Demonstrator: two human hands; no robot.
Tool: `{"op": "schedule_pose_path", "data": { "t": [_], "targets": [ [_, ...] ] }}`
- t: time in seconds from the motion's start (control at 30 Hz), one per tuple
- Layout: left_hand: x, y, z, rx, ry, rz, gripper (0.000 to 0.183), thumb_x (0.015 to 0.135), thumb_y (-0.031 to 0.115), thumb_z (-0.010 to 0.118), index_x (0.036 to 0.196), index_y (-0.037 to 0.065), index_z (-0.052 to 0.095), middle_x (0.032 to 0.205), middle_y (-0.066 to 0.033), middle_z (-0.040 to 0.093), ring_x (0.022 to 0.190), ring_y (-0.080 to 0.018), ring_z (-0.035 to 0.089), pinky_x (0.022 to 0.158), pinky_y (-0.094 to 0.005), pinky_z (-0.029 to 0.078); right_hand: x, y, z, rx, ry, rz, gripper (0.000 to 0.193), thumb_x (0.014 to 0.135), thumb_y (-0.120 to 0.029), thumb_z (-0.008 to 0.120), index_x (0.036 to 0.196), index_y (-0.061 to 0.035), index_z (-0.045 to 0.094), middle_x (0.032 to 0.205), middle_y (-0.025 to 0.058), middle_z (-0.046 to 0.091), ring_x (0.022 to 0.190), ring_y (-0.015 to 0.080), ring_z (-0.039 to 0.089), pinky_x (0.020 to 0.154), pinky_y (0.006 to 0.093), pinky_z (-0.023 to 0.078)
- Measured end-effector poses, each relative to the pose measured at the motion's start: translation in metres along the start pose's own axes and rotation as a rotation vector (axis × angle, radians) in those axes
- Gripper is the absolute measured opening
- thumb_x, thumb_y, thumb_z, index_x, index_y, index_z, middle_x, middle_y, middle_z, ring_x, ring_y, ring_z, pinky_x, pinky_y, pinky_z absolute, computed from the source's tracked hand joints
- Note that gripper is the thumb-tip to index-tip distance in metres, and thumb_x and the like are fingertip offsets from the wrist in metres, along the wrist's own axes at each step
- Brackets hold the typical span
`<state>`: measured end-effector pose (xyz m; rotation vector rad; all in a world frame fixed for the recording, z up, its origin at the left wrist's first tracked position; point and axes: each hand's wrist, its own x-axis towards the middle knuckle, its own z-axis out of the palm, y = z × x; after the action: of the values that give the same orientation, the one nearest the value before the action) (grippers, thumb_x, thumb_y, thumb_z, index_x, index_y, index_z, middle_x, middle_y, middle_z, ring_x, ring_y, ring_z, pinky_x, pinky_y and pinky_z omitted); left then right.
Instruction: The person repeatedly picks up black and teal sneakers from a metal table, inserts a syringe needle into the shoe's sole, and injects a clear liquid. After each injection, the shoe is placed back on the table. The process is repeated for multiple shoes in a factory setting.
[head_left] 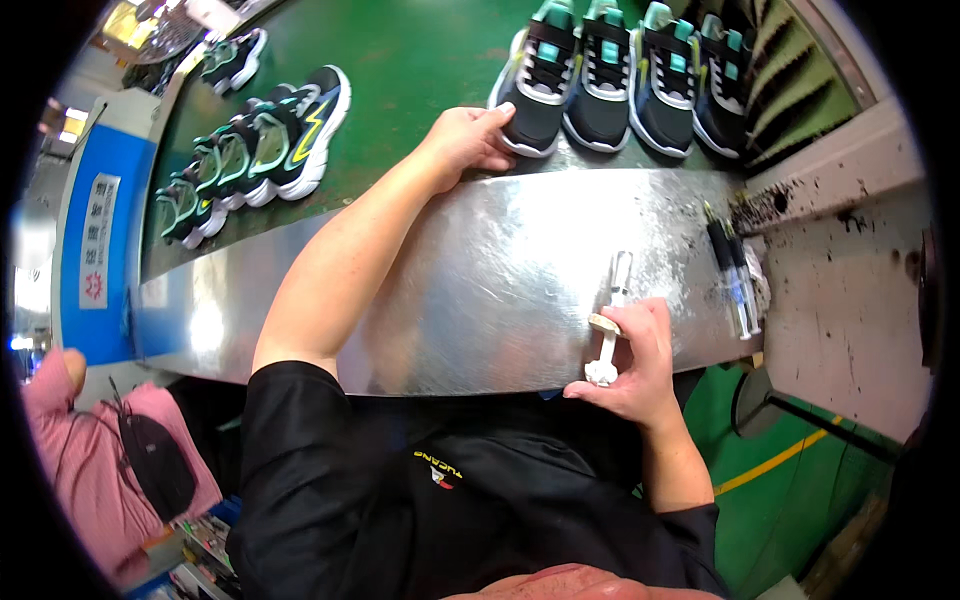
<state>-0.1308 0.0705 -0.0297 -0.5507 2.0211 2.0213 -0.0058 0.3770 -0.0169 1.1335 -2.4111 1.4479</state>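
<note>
My left hand (468, 142) reaches to the far side of the metal work surface. Its thumb and fingers pinch the toe of a black sneaker (533, 122) with a white sole and turquoise trim, the leftmost in a row of several alike. Close to the near edge, my right hand (640, 365) is closed around a syringe (606, 350). The white plunger end points toward me, and the clear barrel sticks out beyond my fingers. The syringe's tip is hard to make out against the glare.
More sneakers (315, 135) stand in a row on the green belt (420, 60) at left. Two dark-filled syringes (735, 275) lie at right beside a grimy pale machine panel (840, 270). A blue panel (105, 240) stands at left, near a person in a pink top (90, 480).
</note>
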Motion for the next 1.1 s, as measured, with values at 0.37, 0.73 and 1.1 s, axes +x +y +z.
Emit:
{"op": "schedule_pose_path", "data": {
  "t": [0.37,0.73,1.1],
  "targets": [
    [-0.132,-0.073,-0.186,0.045,0.819,0.542,0.05,0.078,0.004,0.067,0.117,-0.005,0.037,0.102,-0.0138,0.054,0.085,-0.0174,0.059,0.075,-0.0274,0.05,-0.008,-0.002,0.009,-0.021,-0.059,-0.065,0.076,0.058,-0.051,0.081,0.109,-0.0035,0.049,0.09,0.0079,0.047,0.082,0.0234,0.042,0.071,0.0343,0.036],
    [-0.096,-0.028,-0.178,0.104,0.667,0.644,0.082,0.065,0.002,0.076,0.137,0.006,0.036,0.124,-0.0101,0.052,0.111,-0.0205,0.051,0.095,-0.0322,0.041,-0.009,-0.004,0.013,-0.041,-0.002,-0.043,0.076,0.058,-0.055,0.079,0.107,-0.0037,0.053,0.089,0.0078,0.054,0.08,0.0262,0.045,0.072,0.0378,0.039],
    [-0.276,-0.09,-0.066,0.398,0.467,0.525,0.089,0.066,0.004,0.071,0.141,0.006,0.023,0.127,-0.0124,0.042,0.115,-0.0224,0.049,0.083,-0.0297,0.048,-0.039,-0.015,-0.015,0.163,-0.017,0.153,0.078,0.057,-0.054,0.08,0.111,-0.0041,0.053,0.092,0.0067,0.056,0.076,0.0216,0.044,0.067,0.0317,0.04]
  ]
}}
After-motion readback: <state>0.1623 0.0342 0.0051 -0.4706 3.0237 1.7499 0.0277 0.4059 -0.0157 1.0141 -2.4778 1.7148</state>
